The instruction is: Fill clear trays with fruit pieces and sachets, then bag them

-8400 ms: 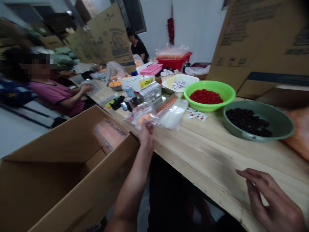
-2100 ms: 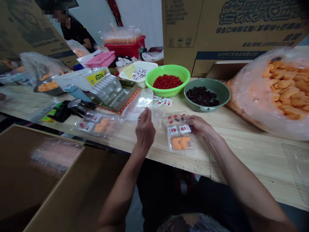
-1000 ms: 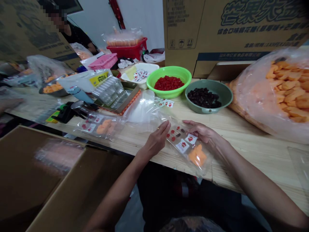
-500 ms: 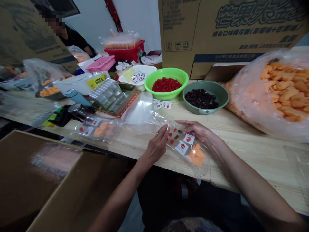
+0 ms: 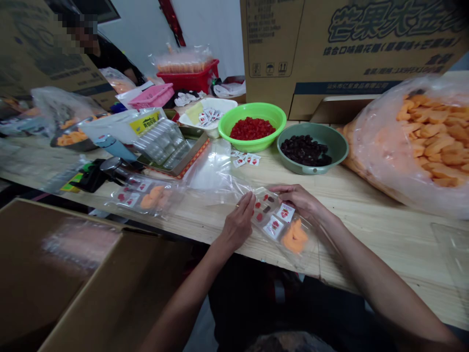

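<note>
A clear plastic bag (image 5: 305, 255) lies at the table's front edge with a clear compartment tray inside. The tray shows red and dark pieces, two white sachets (image 5: 273, 226) and a cluster of orange pieces (image 5: 295, 235). My left hand (image 5: 239, 222) is closed on the bag's left end, fingertips pinched at the film. Wrapped over the far edge of bag and tray is my right hand (image 5: 298, 200), its thumb and part of its fingers hidden. Just beyond my hands lie several loose sachets (image 5: 246, 159).
A green bowl (image 5: 224, 128) of red pieces and a grey-green bowl (image 5: 340, 146) of dark ones stand behind. A large bag of orange pieces (image 5: 436, 142) is at right. Left are a filled pack (image 5: 156, 196), empty clear trays (image 5: 161, 142) and an open carton (image 5: 120, 239). Another person sits far left.
The bagged tray has shifted slightly left toward my left hand. Both hands keep nearly the same hold, and the contents look the same.
</note>
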Tool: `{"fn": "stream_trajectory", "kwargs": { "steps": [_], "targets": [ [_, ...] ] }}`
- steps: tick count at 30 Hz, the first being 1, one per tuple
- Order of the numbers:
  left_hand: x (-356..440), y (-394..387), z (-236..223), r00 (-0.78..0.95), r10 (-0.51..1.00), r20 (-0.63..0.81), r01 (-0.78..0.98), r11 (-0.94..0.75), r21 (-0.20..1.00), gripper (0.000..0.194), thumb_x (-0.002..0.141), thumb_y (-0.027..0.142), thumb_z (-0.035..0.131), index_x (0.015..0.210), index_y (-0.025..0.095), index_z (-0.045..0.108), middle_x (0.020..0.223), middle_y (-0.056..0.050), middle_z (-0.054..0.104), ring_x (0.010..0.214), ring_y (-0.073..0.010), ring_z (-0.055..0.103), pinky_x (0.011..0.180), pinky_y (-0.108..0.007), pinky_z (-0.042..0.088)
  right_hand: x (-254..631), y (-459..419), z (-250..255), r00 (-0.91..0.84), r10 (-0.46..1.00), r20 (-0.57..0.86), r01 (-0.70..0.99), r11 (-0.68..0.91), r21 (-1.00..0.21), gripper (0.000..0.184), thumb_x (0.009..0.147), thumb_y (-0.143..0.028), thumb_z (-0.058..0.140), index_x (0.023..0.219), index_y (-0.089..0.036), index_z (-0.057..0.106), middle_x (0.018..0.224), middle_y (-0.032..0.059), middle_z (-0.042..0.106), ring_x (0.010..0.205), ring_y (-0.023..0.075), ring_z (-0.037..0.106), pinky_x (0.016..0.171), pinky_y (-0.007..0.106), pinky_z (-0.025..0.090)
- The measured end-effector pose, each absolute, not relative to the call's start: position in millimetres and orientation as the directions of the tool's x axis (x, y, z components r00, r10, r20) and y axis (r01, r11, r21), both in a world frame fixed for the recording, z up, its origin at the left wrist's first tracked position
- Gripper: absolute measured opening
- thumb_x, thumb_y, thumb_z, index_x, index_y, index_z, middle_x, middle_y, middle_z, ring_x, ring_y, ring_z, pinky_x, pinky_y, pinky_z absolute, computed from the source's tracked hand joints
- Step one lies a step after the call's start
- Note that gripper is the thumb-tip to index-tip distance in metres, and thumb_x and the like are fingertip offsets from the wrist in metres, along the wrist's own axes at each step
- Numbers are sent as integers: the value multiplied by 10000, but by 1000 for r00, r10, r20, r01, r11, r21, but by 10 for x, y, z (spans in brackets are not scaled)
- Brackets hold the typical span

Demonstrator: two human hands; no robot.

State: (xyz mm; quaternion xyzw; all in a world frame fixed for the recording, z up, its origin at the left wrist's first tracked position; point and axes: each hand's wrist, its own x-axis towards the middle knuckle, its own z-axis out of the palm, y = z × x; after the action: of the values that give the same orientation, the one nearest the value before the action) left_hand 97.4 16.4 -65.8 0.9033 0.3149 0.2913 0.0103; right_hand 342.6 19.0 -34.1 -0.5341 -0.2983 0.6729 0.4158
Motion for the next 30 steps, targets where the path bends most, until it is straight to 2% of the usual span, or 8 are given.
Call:
{"fn": "stream_trajectory", "kwargs": {
  "steps": [4, 7, 10, 13, 17, 22, 26, 30],
  "targets": [
    [1003, 195, -753, 585, 648, 487, 673, -723, 153, 763, 883, -10, 414, 1583, 141, 150, 1469, -217, 494, 1398, -284, 463, 1069, -413, 523, 3370, 200, -401, -96, 895, -436, -160, -447, -880, 444, 662, -156, 679, 1103, -160, 724, 757, 8, 708, 565, 130, 577, 519, 231, 463],
    [1044, 192, -835, 538, 698, 473, 757, -647, 95, 703, 926, 47, 441, 1572, 118, 171, 1457, -235, 502, 1377, -313, 484, 1012, -408, 559, 3292, 210, -431, -91, 922, -375, 31, -374, -927, 323, 745, -247, 686, 1054, -175, 749, 848, 15, 725, 663, 143, 608, 578, 229, 469],
    [1058, 178, -882, 523, 720, 455, 785, -615, 71, 671, 929, 35, 429, 1559, 103, 206, 1473, -234, 486, 1395, -313, 461, 1017, -396, 554, 3238, 235, -452, -100, 936, -337, 161, -319, -934, 246, 797, -278, 651, 994, -180, 761, 730, -16, 676, 619, 117, 554, 538, 202, 409],
    [1007, 200, -857, 547, 723, 422, 761, -640, 109, 659, 910, 28, 447, 1540, 88, 263, 1497, -232, 459, 1417, -307, 431, 1063, -400, 522, 3264, 258, -445, -126, 905, -406, 97, -396, -913, 237, 802, -284, 639, 973, -162, 749, 584, -43, 566, 514, 97, 467, 481, 201, 352],
    [865, 292, -704, 597, 701, 390, 702, -692, 168, 760, 811, -71, 406, 1541, 85, 266, 1502, -224, 455, 1442, -283, 397, 1132, -418, 459, 3414, 230, -370, -247, 833, -495, -35, -518, -855, 336, 741, -234, 691, 1064, -146, 720, 592, -31, 575, 505, 102, 483, 466, 201, 365],
    [769, 341, -448, 657, 664, 357, 637, -743, 207, 877, 749, -91, 382, 1573, 140, 188, 1542, -203, 408, 1468, -269, 353, 1141, -447, 447, 3486, 138, -199, -493, 765, -414, -147, -543, -827, 582, 761, -244, 731, 1321, -194, 578, 747, -11, 645, 582, 108, 551, 498, 189, 409],
    [775, 305, -322, 710, 585, 392, 537, -810, 236, 881, 751, -81, 379, 1576, 151, 177, 1546, -200, 400, 1474, -259, 342, 1141, -447, 449, 3397, 145, -80, -454, 814, -362, -96, -449, -889, 889, 782, -197, 688, 1563, -213, 263, 679, -37, 634, 575, 127, 563, 505, 191, 409],
    [778, 276, -309, 723, 524, 450, 462, -851, 249, 849, 795, -85, 359, 1582, 173, 173, 1553, -178, 397, 1473, -233, 347, 1143, -429, 457, 3360, 212, -64, -314, 868, -385, -18, -410, -912, 729, 807, -189, 617, 1510, -171, 425, 599, -38, 590, 507, 116, 500, 476, 196, 384]
  ]
}}
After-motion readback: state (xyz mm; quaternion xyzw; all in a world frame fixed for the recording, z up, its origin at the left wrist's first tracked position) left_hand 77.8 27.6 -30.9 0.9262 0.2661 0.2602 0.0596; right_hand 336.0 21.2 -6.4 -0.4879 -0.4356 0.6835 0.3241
